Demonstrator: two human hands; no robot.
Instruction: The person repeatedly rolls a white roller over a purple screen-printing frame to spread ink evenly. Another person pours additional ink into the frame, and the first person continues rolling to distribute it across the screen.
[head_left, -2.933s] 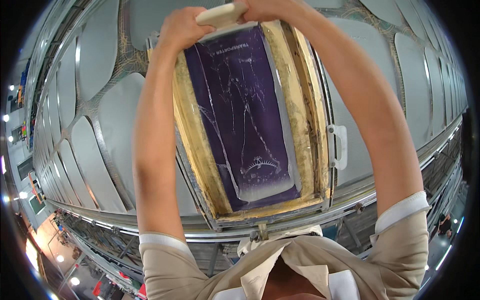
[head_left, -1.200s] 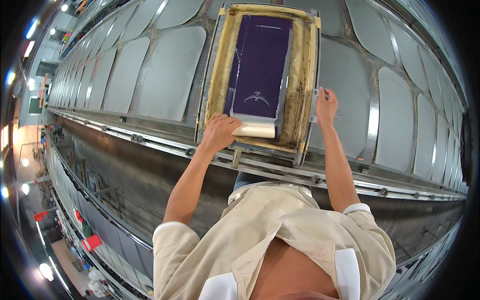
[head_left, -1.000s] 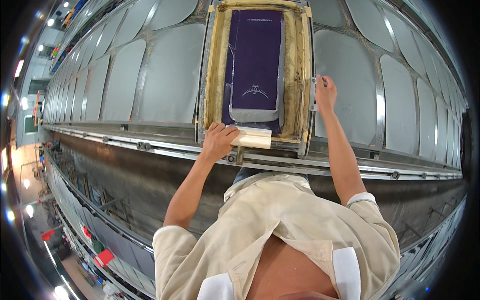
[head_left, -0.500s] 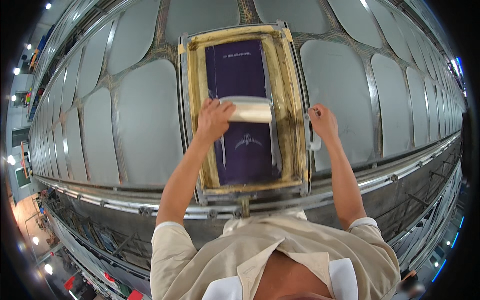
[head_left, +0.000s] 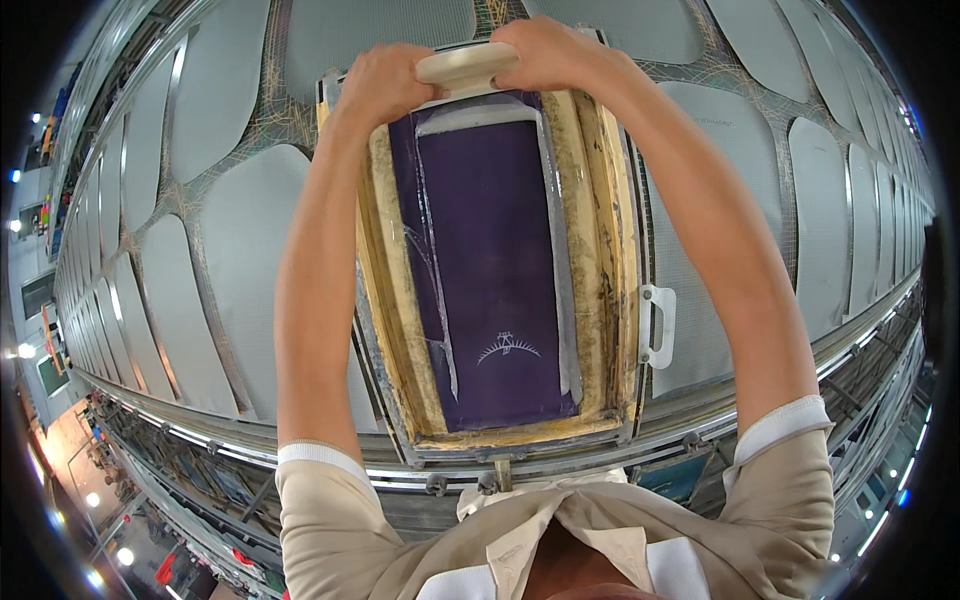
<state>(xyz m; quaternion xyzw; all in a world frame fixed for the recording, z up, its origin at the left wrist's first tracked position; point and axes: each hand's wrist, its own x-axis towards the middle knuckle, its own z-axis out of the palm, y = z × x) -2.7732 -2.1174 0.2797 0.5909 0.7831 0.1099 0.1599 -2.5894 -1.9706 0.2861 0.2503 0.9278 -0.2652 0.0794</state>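
The cream, smooth-edged, rigid squeegee bar (head_left: 468, 66) stood at the upper centre of the view, across the far end of the screen. The person's left hand (head_left: 385, 85) was clamped on its left end and the right hand (head_left: 550, 55) on its right end, the bar's middle exposed between them. Whether its lower edge bore evenly could not be told; unequal pressure from the two hands would have risked a streaked or patchy film. Just below the bar, a glossy grey band of paste (head_left: 475, 118) lay across the dark purple, rectangular mesh panel (head_left: 490, 250), and grey paste ridges (head_left: 567, 330) ran down both sides; a skewed bar could have forced more paste outward, leaving the middle short. Around the mesh, the yellow-taped, stained rectangular frame (head_left: 520, 440) occupied the centre. With both arms outstretched, a hard push could have struck its upper rim or shifted it, since no hand held the white, bracket-shaped side handle (head_left: 657, 327) right of centre. Grey, rounded flat panels (head_left: 250, 250) filled the left and right; a shifted frame could have smeared paste across such a surface.
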